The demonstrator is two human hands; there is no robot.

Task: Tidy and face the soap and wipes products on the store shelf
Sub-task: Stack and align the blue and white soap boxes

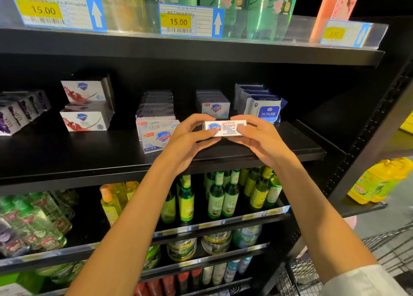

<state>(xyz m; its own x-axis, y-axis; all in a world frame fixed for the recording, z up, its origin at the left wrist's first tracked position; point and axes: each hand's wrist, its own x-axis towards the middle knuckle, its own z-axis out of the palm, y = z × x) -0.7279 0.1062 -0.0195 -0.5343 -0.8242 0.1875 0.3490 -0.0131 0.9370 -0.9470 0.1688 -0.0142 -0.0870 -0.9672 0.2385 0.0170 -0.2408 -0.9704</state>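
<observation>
Both hands hold one white Safeguard soap box (225, 128) above the front of the black middle shelf (257, 152). My left hand (190, 139) grips its left end and my right hand (257, 139) grips its right end, its side label facing me. Just left stands a stack of white-and-blue Safeguard boxes (156, 134), the front one tilted. Behind the held box sits another row of Safeguard boxes (215, 107). Blue-and-white wipes packs (266, 107) stand at the right. White soap boxes with red fruit print (86, 119) are stacked further left.
Purple-printed soap boxes (15, 114) sit at the far left of the shelf. Green bottles (221, 195) fill the shelf below. The upper shelf carries price tags (190, 21) and green bottles. A wire cart (380, 251) stands at the lower right, yellow oil bottles (380, 181) beyond.
</observation>
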